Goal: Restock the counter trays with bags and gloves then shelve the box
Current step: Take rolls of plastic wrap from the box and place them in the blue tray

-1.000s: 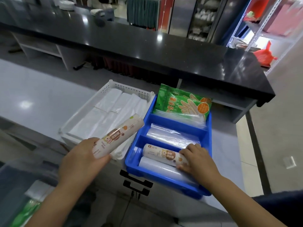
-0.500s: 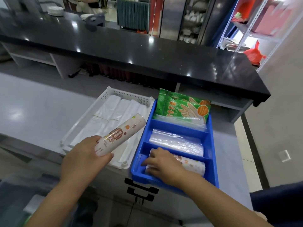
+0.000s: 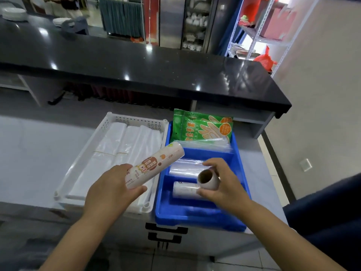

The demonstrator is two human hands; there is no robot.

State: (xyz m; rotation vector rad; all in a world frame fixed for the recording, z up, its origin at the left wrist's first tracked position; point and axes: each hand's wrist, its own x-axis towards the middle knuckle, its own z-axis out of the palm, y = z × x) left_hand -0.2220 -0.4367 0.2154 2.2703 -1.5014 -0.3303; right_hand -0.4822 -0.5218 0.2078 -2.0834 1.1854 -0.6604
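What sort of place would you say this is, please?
Probably a shop or eatery service counter: a long black countertop, metal storage shelving behind, and a blue tray stocked with glove packs.

Left hand [image 3: 111,190] gripping printed roll [image 3: 154,165] above white tray [image 3: 82,159] of folded bags [image 3: 125,145]. Right hand [image 3: 224,188] holding cardboard-core roll [image 3: 207,178] over blue tray [image 3: 195,214]; another roll [image 3: 184,189] below, green glove packs [image 3: 203,127] at far end.

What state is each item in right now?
Left hand: gripping labelled bag roll, tilted, above white tray.
Right hand: holding roll with open cardboard core over blue divided tray.
White tray: filled with folded bags.
Green glove packets: upright, far compartment.
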